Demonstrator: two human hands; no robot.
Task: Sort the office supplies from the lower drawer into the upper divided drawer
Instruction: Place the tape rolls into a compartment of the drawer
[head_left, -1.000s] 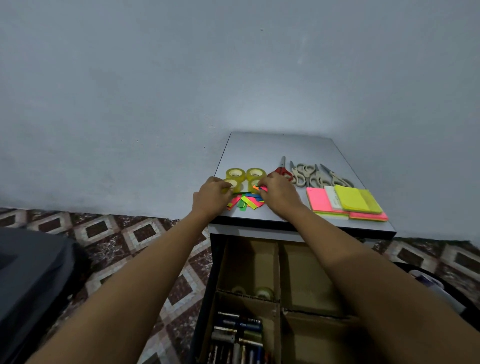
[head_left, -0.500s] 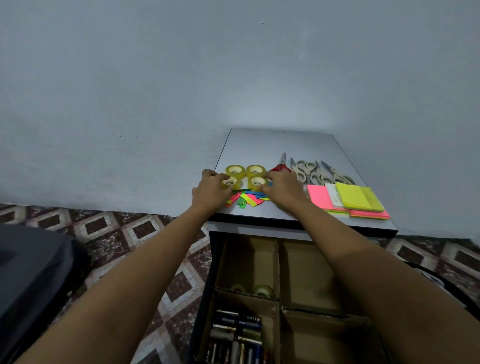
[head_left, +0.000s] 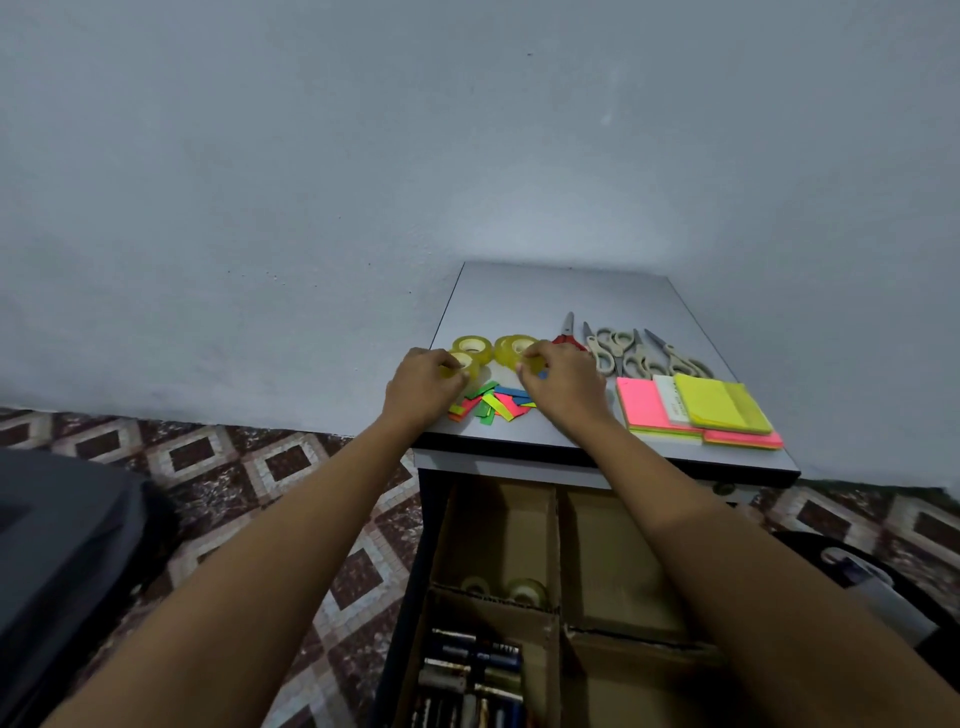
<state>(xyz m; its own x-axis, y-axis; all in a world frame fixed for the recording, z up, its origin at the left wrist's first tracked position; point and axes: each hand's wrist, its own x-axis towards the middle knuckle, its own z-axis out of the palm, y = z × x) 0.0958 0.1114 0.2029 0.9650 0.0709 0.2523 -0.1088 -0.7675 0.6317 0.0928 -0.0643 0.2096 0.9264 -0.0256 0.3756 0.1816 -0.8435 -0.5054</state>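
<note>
Grey counter (head_left: 561, 296) against a pale wall (head_left: 311, 182), over a patterned tile floor (head_left: 234, 467). Near the counter's left edge, left grip (head_left: 423, 387) curled round the front-left tape roll (head_left: 464, 365), right grip (head_left: 563, 387) curled over the front-right tape roll (head_left: 531, 365), largely hidden under fingers (head_left: 537, 353). Two more rolls (head_left: 471, 344) just behind. Below, divided drawer (head_left: 557, 540) open, cut off by the frame, contents dim.

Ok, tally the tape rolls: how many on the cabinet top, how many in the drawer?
Tape rolls on top: 4, the front two gripped by the left hand and right hand
Tape rolls in the divided drawer: 2
Total: 6
</note>
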